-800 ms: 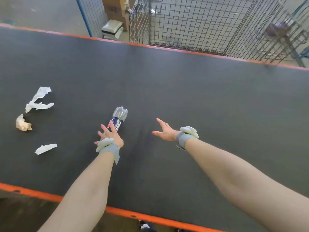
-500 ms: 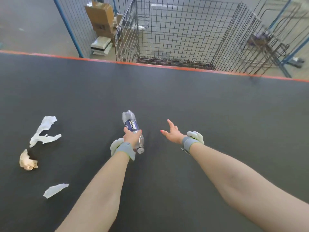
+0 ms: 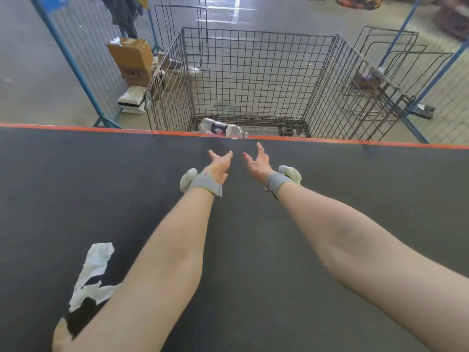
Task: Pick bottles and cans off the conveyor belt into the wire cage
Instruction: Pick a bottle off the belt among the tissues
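A clear plastic bottle (image 3: 223,129) with a blue label is in the air just past the belt's far orange edge, lying sideways over the wire cage (image 3: 248,80). My left hand (image 3: 220,163) and my right hand (image 3: 257,161) are stretched out side by side over the far part of the dark conveyor belt (image 3: 330,199). Both hands have their fingers spread and hold nothing. The bottle is a short way beyond my fingertips, apart from them.
Torn white paper (image 3: 92,270) and a tan crumpled scrap (image 3: 59,331) lie on the belt at the near left, partly under my left forearm. A blue-framed mesh fence (image 3: 76,64) and cardboard boxes (image 3: 134,59) stand left of the cage, wire racks (image 3: 375,80) to its right.
My left hand gripped the bottle on the belt, swung it forward and let go. The bottle now flies over the far edge at the cage. Both arms have reached further out.
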A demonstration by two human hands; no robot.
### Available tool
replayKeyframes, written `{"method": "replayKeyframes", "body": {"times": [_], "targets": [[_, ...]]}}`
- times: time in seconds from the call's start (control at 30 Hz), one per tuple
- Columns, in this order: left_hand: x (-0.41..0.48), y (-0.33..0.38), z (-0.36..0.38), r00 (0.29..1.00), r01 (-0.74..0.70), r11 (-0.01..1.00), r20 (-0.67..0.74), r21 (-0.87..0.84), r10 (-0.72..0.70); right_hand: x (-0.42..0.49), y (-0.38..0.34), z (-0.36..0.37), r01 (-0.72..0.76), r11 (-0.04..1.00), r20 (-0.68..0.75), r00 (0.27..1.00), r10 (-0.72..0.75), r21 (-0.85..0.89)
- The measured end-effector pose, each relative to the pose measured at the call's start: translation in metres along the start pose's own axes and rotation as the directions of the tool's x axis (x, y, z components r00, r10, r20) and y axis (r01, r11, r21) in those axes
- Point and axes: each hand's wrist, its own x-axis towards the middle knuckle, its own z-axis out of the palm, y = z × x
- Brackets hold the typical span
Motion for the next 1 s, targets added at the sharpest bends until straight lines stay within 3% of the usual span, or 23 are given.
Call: {"method": "replayKeyframes", "body": {"times": [0.07, 0.13, 0.37, 0.63, 0.73, 0.87, 0.93, 1.0], "targets": [[-0.003, -0.032, -0.005, 0.991, 0.122, 0.964, -0.076, 0.237, -0.107, -0.008, 0.008, 0.009, -0.031, 0.999, 0.054, 0.998, 0.033, -0.045], [-0.007, -0.055, -0.016, 0.983, 0.163, 0.929, -0.134, 0.331, -0.125, -0.019, 0.017, 0.017, -0.044, 0.992, 0.101, 0.993, 0.056, -0.119], [-0.093, -0.122, -0.049, 0.993, 0.117, 0.716, -0.092, 0.689, -0.074, -0.106, 0.056, 0.031, -0.067, 0.944, 0.249, 0.956, 0.153, -0.323], [-0.173, -0.213, -0.075, 0.993, 0.113, 0.583, -0.078, 0.804, -0.085, -0.224, 0.149, 0.067, -0.06, 0.835, 0.403, 0.855, 0.326, -0.548], [-0.2, -0.243, -0.076, 0.991, 0.13, 0.561, -0.105, 0.818, -0.077, -0.256, 0.172, 0.08, -0.035, 0.859, 0.475, 0.822, 0.316, -0.511], [-0.225, -0.271, -0.074, 0.988, 0.152, 0.581, -0.109, 0.8, -0.108, -0.291, 0.198, 0.102, 0.094, 0.818, 0.496, 0.832, 0.248, -0.567], [-0.234, -0.28, -0.076, 0.992, 0.127, 0.529, -0.093, 0.839, -0.09, -0.3, 0.212, 0.109, 0.168, 0.71, 0.458, 0.856, 0.239, -0.684], [-0.243, -0.29, -0.081, 0.996, 0.088, 0.416, -0.07, 0.905, -0.058, -0.299, 0.223, 0.109, 0.122, 0.674, 0.367, 0.9, 0.234, -0.729]]}}
